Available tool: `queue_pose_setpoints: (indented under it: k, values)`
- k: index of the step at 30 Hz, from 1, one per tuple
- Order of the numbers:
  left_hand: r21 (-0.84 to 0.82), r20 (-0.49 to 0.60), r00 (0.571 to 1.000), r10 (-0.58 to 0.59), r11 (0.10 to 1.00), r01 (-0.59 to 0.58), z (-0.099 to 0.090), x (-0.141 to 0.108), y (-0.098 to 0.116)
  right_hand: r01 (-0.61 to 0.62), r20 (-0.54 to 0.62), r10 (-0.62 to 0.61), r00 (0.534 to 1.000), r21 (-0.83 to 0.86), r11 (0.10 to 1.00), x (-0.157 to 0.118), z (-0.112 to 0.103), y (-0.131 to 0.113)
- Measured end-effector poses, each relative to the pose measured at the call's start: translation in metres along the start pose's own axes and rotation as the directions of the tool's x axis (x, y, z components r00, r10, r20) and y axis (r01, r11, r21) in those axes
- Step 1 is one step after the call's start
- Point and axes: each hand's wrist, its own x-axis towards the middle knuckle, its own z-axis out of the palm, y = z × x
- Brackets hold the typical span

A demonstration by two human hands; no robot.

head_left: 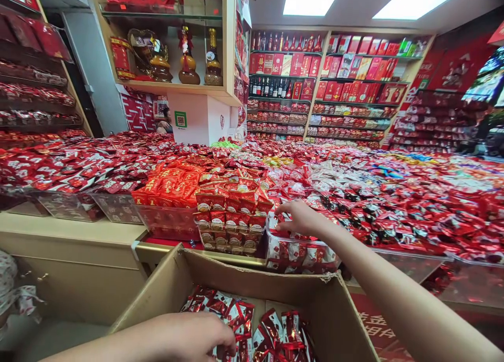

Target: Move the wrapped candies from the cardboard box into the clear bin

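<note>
Low in the view, my left hand reaches into an open cardboard box. Its fingers bend down among small red-and-white wrapped packets; the fingertips are partly hidden, and I cannot make out what is in them. Beyond the box, my right hand lies over a clear plastic bin of white-and-red packets, its thumb and forefinger apart at the packets' top. Just left of that bin stands another clear bin holding neat rows of red-and-gold packets.
Bright red packets fill a bin farther left. Heaps of wrapped sweets spread right and behind. A beige cabinet stands at left, a white pillar rises mid-display, and shelves of bottles and boxes line the back wall.
</note>
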Motion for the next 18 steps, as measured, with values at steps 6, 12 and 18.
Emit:
queue_pose_setpoints:
  k: [6,12,18]
  values:
    - [0.078,-0.002,0.996,0.084,0.993,-0.083,0.001,0.014,-0.004,-0.063,0.050,0.064,0.997,-0.027,0.998,0.012,-0.001,-0.002]
    - [0.236,0.001,0.999,-0.052,0.971,0.050,0.003,0.046,-0.007,-0.084,0.074,0.085,0.994,-0.013,0.996,0.010,-0.003,-0.003]
    - [0.283,-0.006,0.983,-0.182,0.943,0.177,0.018,0.074,-0.028,-0.039,-0.017,0.040,0.999,0.027,0.999,0.003,-0.002,0.002]
